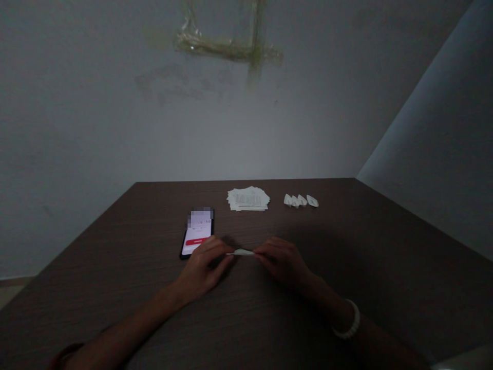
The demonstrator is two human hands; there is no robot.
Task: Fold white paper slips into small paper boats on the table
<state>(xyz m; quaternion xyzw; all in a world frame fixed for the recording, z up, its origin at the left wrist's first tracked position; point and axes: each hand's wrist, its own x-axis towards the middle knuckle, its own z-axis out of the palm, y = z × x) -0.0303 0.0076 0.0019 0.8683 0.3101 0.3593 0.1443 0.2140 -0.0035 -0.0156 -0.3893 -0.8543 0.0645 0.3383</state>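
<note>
Between my two hands is a small white folded piece of paper (243, 252), seen nearly edge-on just above the table. My left hand (206, 264) pinches its left end between thumb and fingers. At the other end, the fingertips of my right hand (285, 262) close on the paper too. A phone (198, 234) with a lit screen and a red bar lies just beyond my left hand, which overlaps its lower right corner. Farther back rests an uneven stack of printed paper sheets (248, 199). Several small folded white papers (301, 201) sit in a row to the right of the stack.
Everything lies on a dark brown wooden table (115, 246). Its far edge meets a grey wall (246, 139) with strips of old tape (227, 50) on it. Another wall (442, 144) borders the right side. A pale bracelet (352, 321) circles my right wrist.
</note>
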